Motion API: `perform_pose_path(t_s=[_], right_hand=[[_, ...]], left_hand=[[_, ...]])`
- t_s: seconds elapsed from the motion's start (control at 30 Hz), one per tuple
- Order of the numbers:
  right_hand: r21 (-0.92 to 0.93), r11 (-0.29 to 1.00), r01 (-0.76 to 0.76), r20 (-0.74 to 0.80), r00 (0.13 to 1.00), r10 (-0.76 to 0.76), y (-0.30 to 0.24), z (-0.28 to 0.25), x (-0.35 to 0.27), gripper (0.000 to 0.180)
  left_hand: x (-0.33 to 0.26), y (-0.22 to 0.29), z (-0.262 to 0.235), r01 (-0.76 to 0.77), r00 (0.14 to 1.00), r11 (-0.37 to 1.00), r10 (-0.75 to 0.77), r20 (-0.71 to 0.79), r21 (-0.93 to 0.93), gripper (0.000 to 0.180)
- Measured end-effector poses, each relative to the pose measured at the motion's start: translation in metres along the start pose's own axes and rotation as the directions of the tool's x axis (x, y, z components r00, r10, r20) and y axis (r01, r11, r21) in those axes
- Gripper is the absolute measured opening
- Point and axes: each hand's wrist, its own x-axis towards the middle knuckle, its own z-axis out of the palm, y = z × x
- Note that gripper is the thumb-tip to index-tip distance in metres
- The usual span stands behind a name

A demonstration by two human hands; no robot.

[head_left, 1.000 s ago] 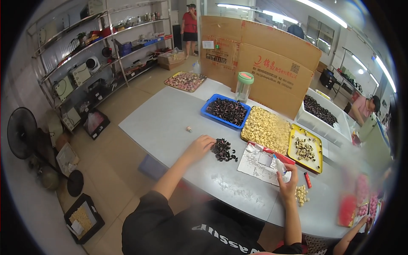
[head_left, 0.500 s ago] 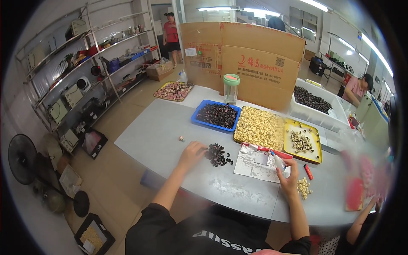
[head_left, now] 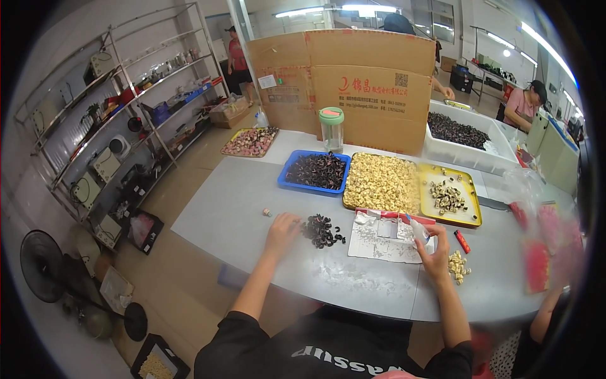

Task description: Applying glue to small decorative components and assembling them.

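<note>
Beside the left edge of a loose heap of small black curved pieces (head_left: pixel 323 231), my left hand (head_left: pixel 284 232) rests low with its fingers bent together. What sits between its fingertips is too small to make out. My right hand (head_left: pixel 434 254) grips a small white squeeze bottle (head_left: pixel 418 228) with a blue tip, tilted over a smudged white sheet of card (head_left: pixel 372 246). A single small pale part (head_left: pixel 267 213) lies beyond my left hand. Right of my right hand are a little pile of cream-coloured parts (head_left: pixel 459 266) and a red stick-shaped object (head_left: pixel 462 241).
Across the table's far side stand a blue tray (head_left: pixel 283 179) of black pieces, a tray of cream parts (head_left: pixel 382 183) and a yellow tray (head_left: pixel 470 218). Behind them are a green-lidded bottle (head_left: pixel 332 129), a cardboard screen (head_left: pixel 372 101) and a white bin (head_left: pixel 464 155). Co-workers are nearby.
The whole view has shifted slightly. My right hand and the squeeze bottle have moved slightly nearer to me. My left hand stays by the black heap.
</note>
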Motion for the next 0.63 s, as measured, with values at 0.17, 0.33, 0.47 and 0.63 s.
perform_pose_path(t_s=[0.17, 0.33, 0.47, 0.63], right_hand=[[0.001, 1.000, -0.007, 0.000, 1.000, 0.007, -0.0011, -0.0009, 0.0005, 0.034], [-0.018, 1.000, -0.002, -0.009, 1.000, 0.002, -0.0007, -0.0019, 0.0005, 0.034], [0.000, 0.999, -0.032, -0.016, 0.999, 0.032, 0.0012, -0.0021, -0.0002, 0.036], [0.024, 0.998, -0.060, -0.032, 0.998, 0.061, 0.0012, -0.0038, -0.0019, 0.036]], left_hand=[[0.0001, 0.0000, -0.0007, 0.003, 1.000, 1.000, -0.003, 0.004, 0.009, 0.014], [-0.0020, -0.0017, 0.0004, 0.049, 0.999, 0.998, -0.049, 0.019, -0.027, 0.014], [-0.0028, -0.0022, 0.0019, 0.092, 0.996, 0.991, -0.090, 0.027, -0.093, 0.015], [-0.0018, -0.0008, 0.0008, 0.106, 0.994, 0.992, -0.103, 0.039, -0.064, 0.015]])
